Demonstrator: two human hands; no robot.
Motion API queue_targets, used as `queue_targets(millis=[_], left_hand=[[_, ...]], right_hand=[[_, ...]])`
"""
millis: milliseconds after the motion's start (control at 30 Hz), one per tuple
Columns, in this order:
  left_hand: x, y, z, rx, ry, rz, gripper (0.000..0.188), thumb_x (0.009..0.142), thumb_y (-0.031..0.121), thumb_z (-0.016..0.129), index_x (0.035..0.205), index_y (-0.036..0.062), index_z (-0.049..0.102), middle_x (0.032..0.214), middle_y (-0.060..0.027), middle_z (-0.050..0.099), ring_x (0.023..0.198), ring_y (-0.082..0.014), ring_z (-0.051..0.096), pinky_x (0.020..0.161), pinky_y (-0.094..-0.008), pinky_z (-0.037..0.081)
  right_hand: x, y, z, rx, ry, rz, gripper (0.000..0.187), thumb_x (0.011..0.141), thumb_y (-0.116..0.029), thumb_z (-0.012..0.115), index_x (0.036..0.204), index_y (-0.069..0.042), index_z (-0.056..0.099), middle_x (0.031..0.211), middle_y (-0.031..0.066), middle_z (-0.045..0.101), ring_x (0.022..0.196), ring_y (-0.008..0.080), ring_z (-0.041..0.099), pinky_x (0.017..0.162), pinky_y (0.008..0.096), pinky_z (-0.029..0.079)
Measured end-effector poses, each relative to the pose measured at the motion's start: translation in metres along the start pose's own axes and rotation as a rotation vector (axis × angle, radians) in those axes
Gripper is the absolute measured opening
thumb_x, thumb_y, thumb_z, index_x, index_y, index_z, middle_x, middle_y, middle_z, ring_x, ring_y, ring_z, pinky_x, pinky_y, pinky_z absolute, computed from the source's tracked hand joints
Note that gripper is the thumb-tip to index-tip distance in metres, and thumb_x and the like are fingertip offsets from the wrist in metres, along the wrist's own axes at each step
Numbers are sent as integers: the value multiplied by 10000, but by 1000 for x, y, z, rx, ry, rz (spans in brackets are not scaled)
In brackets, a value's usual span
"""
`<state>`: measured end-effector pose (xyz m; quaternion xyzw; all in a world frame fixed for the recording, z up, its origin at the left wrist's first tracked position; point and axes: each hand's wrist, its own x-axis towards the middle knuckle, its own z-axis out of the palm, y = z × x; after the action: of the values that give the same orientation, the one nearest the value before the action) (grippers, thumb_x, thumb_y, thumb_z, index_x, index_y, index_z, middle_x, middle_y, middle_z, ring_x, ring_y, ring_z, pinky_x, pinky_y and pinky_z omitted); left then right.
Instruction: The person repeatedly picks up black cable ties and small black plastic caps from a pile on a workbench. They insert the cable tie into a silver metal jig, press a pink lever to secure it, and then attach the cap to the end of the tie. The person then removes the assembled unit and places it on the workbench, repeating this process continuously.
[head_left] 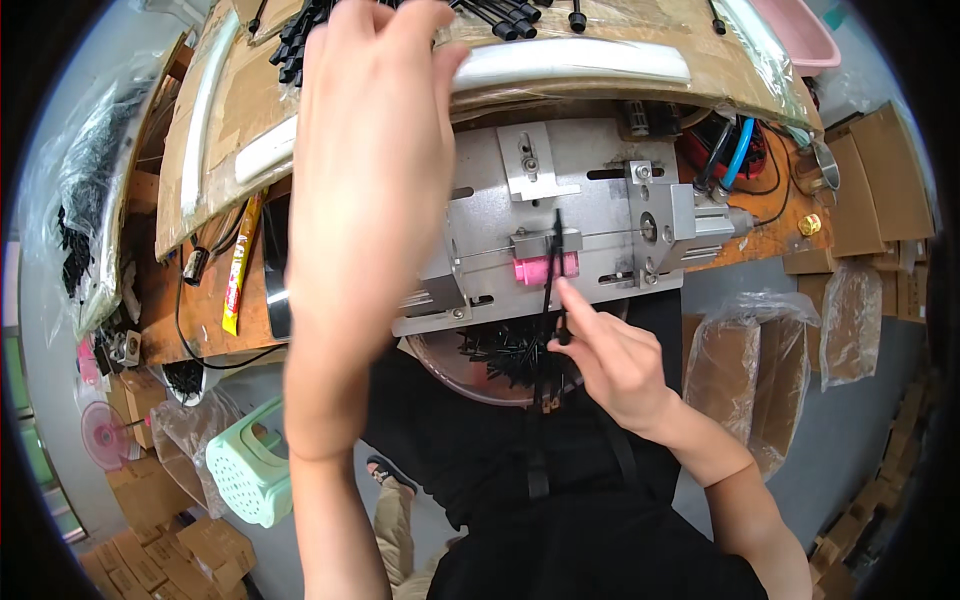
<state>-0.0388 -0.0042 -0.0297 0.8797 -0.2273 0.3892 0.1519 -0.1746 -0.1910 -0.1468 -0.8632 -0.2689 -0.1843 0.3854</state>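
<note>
My left hand [375, 110] reaches over the far workbench, above a pile of thin black rods with thicker black ends [300, 45]. Its fingertips lie partly past the top edge of the picture; the thumb stands apart from the fingers, and I see nothing held. Between the thumb and fingers of my right hand [620, 370] is a thin black rod [552, 270], upright in the picture. It crosses in front of a pink cylindrical piece [535, 270], which sits against a small metal block [530, 242] on the grey metal fixture plate [590, 220].
A metal cylinder unit [690, 225] with a bracket stands at the plate's right. Below the plate, a clear bowl [430, 365] holds several black pieces. Cardboard with white foam strips [580, 62] borders the far side. A yellow tube [240, 265] lies left; a mint-green stool [250, 470] stands on the floor.
</note>
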Motion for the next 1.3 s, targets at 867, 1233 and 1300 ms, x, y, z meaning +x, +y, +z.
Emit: queue_targets(millis=[867, 1233, 1300], left_hand=[[21, -60, -36, -639, -376, -143, 367, 846, 8, 672, 1209, 45, 634, 899, 8, 576, 766, -58, 487, 747, -213, 430], [-145, 100, -4, -57, -428, -116, 617, 763, -25, 595, 1360, -109, 462, 930, -87, 509, 799, -195, 507, 747, -284, 474], [-147, 103, 1, -17, -459, -106, 648, 767, -16, 596, 1387, -107, 432, 933, -77, 506, 805, -183, 501, 748, -268, 472]], right_hand=[[259, 60, -90, -314, 30, -70, 85, 842, -77, 667, 915, -44, 694, 861, 83, 656, 804, 210, 627, 739, 319, 500], [174, 17, -112, 504, 357, 233, 197, 963, -103, 601, 1122, 6, 646, 855, 57, 658, 726, 107, 589, 666, 235, 475], [151, 42, -129, 588, 207, 49, 222, 988, -93, 563, 1169, 18, 627, 1052, 134, 683, 807, 140, 592, 747, 245, 470]])
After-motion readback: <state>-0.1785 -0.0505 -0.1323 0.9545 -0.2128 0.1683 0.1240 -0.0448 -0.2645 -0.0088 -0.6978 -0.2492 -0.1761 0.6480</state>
